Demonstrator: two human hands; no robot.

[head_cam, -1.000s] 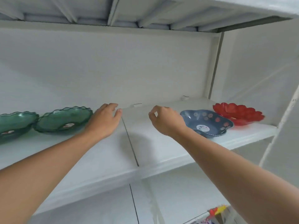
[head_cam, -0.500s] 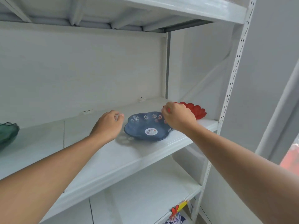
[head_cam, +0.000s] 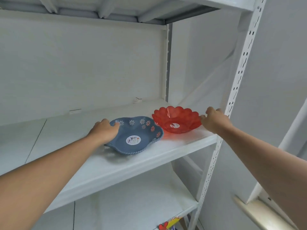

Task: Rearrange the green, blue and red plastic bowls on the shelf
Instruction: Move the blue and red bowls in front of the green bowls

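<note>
Both bowls sat near the shelf front edge, bare board leftward. The left hand pinched the empty blue bowl rim; the right hand pinched the empty red bowl rim.

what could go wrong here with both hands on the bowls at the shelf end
1. The red bowl sits near the right end and front edge of the shelf; a pull by the right hand could tip it off.
2. The blue bowl and the red bowl look almost touching, so sliding one may knock the other.
3. The left hand holds only the blue bowl's rim, which might slip.
</note>
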